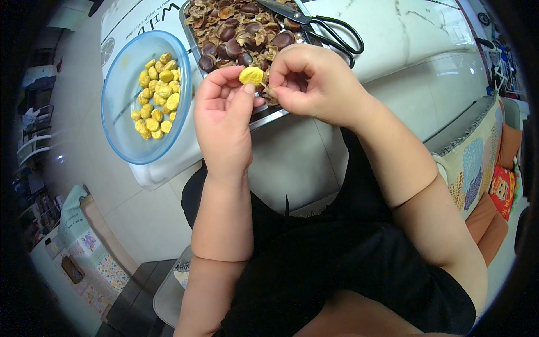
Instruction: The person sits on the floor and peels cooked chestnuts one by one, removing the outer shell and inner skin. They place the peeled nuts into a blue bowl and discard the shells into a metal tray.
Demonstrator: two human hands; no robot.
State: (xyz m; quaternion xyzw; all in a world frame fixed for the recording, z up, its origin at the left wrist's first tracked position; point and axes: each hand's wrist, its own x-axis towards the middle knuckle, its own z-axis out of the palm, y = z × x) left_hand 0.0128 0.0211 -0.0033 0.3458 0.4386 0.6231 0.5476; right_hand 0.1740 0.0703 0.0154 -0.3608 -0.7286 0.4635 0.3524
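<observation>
A peeled yellow chestnut (251,76) is pinched between the thumb and fingers of my left hand (225,115), over the near edge of the metal tray (268,118). Close to its right, my right hand (321,84) is closed, thumb against forefinger. A thin brownish scrap seems to show at those fingertips, too small to name. Whole brown chestnuts (230,49) lie among loose shell pieces (210,17) in the tray. To the left, a clear blue-rimmed bowl (115,115) holds several peeled chestnuts (160,90).
Black-handled scissors (337,33) rest across the tray's right far corner, blades pointing left over the shells. Tray and bowl stand on a white marble-patterned table (387,33). A sofa with a patterned cover (471,151) is at the right, and a dark stool or bench (135,303) at lower left.
</observation>
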